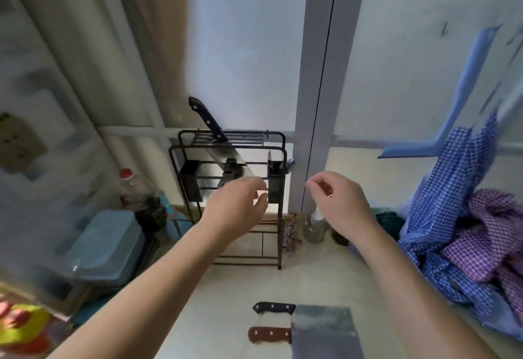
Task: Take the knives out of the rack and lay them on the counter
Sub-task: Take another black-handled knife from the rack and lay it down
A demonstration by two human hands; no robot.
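Note:
A black wire knife rack [278,177] stands upright at the back of the counter. One knife with a black riveted handle [205,118] sticks out of its top at a slant, its blade running down inside. My left hand [237,205] hovers in front of the rack's middle, fingers loosely curled and holding nothing. My right hand [336,203] floats to the right of the rack, fingers bent and also holding nothing. Two cleavers lie on the counter near me: one with a black handle [273,307] and one with a brown handle [268,336], their broad blades overlapping.
A pile of blue and purple checked cloth [475,245] fills the right side. A small glass jar [314,228] stands right of the rack. A blue-grey plastic tub [104,245] and a red-capped bottle [133,188] sit at the left. The pale counter [240,288] lies between.

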